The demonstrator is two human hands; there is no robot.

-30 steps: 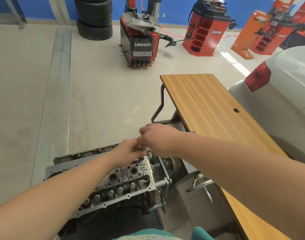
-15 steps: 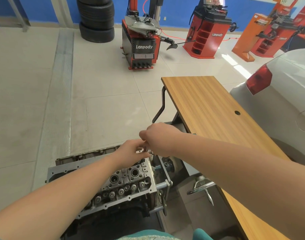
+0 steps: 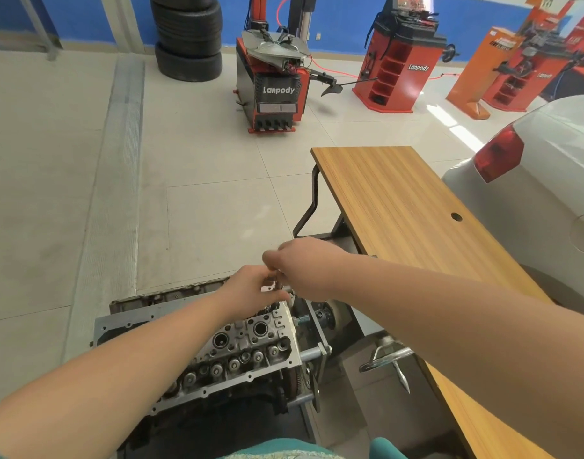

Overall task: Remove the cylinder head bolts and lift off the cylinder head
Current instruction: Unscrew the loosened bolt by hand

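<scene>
A grey metal cylinder head (image 3: 237, 352) sits on the engine block on a stand, low in the middle of the view. Round bores and valve parts show on its top face. Both my hands meet over its far right corner. My right hand (image 3: 304, 266) grips a thin upright metal bolt or tool shaft (image 3: 278, 282) from above. My left hand (image 3: 251, 286) pinches the same shaft lower down, just above the head. The shaft's lower end is hidden by my fingers.
A wooden table (image 3: 400, 207) runs along the right, close to the engine stand (image 3: 317, 352). A white car (image 3: 532, 180) stands beyond it. Red tyre machines (image 3: 270, 84) and stacked tyres (image 3: 188, 38) stand far back on the tiled floor.
Both hands stay together at the same corner of the head. The right hand has risen slightly, and a little more of the shaft shows between the hands.
</scene>
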